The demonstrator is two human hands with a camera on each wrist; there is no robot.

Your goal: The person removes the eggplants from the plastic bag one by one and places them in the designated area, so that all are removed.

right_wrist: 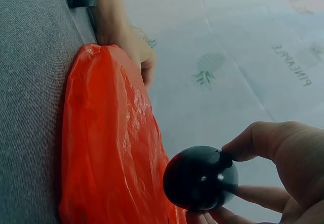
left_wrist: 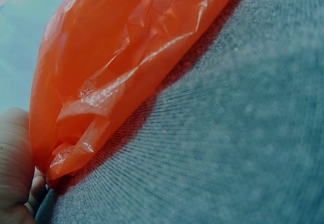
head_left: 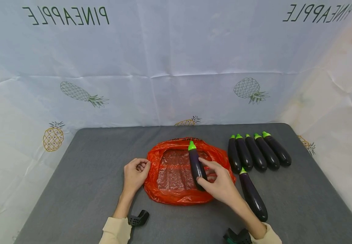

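Observation:
A red plastic bag [head_left: 153, 186] stands on the grey table with its mouth spread wide, facing up. My left hand [head_left: 134, 173] pinches the bag's left edge; in the left wrist view the thumb [left_wrist: 15, 158] lies against the gathered red plastic [left_wrist: 116, 77]. Over the right part of the mouth, my right hand [head_left: 220, 183] holds a dark purple eggplant [head_left: 196, 164] between thumb and fingers, its green stem end pointing away. From the right wrist view, the eggplant's rounded end [right_wrist: 195, 181] shows above the bag's side [right_wrist: 109, 143].
Several eggplants [head_left: 255, 152] lie side by side at the back right of the table [head_left: 102, 145]. Another eggplant [head_left: 253, 196] lies nearer, beside my right forearm. A pineapple-print cloth [head_left: 163, 51] hangs behind the table.

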